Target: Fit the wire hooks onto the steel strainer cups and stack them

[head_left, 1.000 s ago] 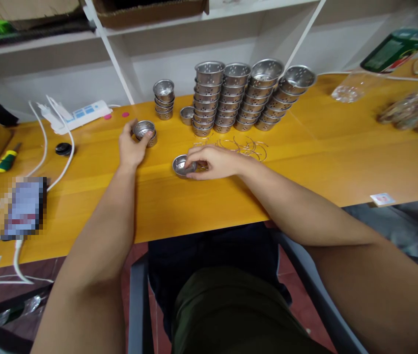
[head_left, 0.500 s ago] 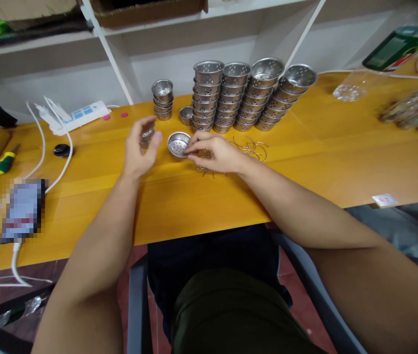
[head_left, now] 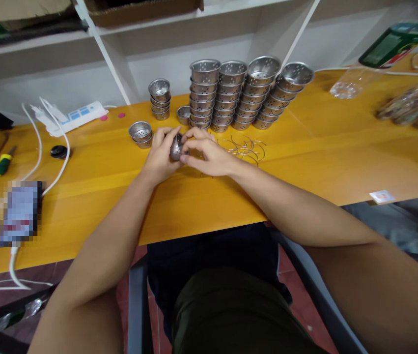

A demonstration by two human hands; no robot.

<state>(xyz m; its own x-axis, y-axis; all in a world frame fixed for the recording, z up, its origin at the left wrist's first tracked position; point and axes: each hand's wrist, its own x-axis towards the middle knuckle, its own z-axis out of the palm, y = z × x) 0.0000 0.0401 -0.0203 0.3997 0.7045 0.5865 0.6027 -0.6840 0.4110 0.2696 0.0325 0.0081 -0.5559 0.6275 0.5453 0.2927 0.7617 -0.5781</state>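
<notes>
Between my two hands a small perforated metal cup [head_left: 176, 147] is tilted on its side over the table. My left hand [head_left: 162, 155] is closed around its left side. From the right, my right hand [head_left: 209, 152] touches the cup with bent fingers and thumb; whether a wire is pinched there is hidden. Two stacked perforated cups [head_left: 140, 133] stand just left of my left hand. Thin curved wires [head_left: 247, 149] lie loose to the right of my right hand, some partly under it.
Tall stacks of perforated cups [head_left: 205, 91] line the back, with a shorter stack [head_left: 160, 98] and a single cup [head_left: 183, 115] beside them. At left are a power strip [head_left: 83, 117], white cables, a phone [head_left: 20, 214] and a screwdriver [head_left: 1, 163]. A plastic bottle [head_left: 381, 59] lies at right.
My left hand has left the stacked cups and moved right to grasp the single cup. That cup has been tipped from upright onto its side. My right hand stays beside it.
</notes>
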